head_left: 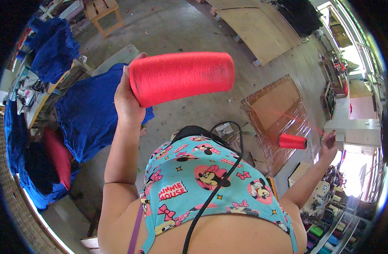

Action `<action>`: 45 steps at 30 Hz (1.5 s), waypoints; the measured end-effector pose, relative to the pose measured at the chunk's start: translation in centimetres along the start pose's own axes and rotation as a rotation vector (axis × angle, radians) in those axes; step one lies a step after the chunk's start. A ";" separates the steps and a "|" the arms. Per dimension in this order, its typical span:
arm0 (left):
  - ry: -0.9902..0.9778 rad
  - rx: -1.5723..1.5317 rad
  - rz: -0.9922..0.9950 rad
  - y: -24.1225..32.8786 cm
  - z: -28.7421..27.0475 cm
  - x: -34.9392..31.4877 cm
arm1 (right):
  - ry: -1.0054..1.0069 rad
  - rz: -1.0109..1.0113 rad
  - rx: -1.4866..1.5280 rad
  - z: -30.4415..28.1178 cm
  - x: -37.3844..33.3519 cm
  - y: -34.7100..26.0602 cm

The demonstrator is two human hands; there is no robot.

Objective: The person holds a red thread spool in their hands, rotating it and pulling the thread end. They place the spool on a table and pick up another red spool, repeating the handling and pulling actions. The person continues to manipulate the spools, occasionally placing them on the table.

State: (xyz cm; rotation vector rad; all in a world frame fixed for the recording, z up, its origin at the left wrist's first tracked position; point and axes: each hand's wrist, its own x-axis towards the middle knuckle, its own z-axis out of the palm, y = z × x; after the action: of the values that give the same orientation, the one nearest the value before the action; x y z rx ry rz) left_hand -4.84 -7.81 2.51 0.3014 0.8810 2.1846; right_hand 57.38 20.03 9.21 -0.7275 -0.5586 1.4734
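My left hand (pixel 129 97) is wrapped round the left end of a big cone of bright red thread (pixel 183 78), holding it up and lying nearly level in front of me. Faint dark smudges mark the cone's right end. My right hand (pixel 329 143) reaches out to the far right, beside a white boxy fixture (pixel 353 132). Its fingers are pinched, and a thin red thread (pixel 306 124) runs up to them. A smaller red thread cone (pixel 292 142) shows just left of that hand, over a flat brown board wrapped in clear plastic (pixel 273 106).
Heaps of blue cloth (pixel 90 112) lie on my left, with a red cushion-like piece (pixel 57 157) among them. A wooden stool (pixel 104 16) and a wooden table (pixel 255 27) stand farther off. Several coloured thread spools (pixel 325 237) sit on a rack at lower right.
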 end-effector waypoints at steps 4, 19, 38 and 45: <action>0.003 0.031 -0.012 -0.1 0.1 0.3 | 0.592 -0.505 -0.667 -6.7 -0.2 -6.4; 0.000 0.068 -0.054 -0.8 2.7 -0.4 | -0.730 0.133 -0.977 20.2 -10.8 25.6; -0.011 0.069 -0.028 -0.5 1.5 -1.1 | -0.303 0.189 0.212 3.7 -1.9 -0.3; -0.033 0.061 -0.047 -0.8 1.4 -0.8 | 0.517 -0.534 -0.696 -10.3 -0.6 -11.3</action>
State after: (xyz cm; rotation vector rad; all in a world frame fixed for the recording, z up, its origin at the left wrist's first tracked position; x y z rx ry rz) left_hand -3.16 -7.31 3.04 0.3427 0.9287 2.1061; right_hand 72.59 18.89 10.56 -1.3274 -0.7884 0.5367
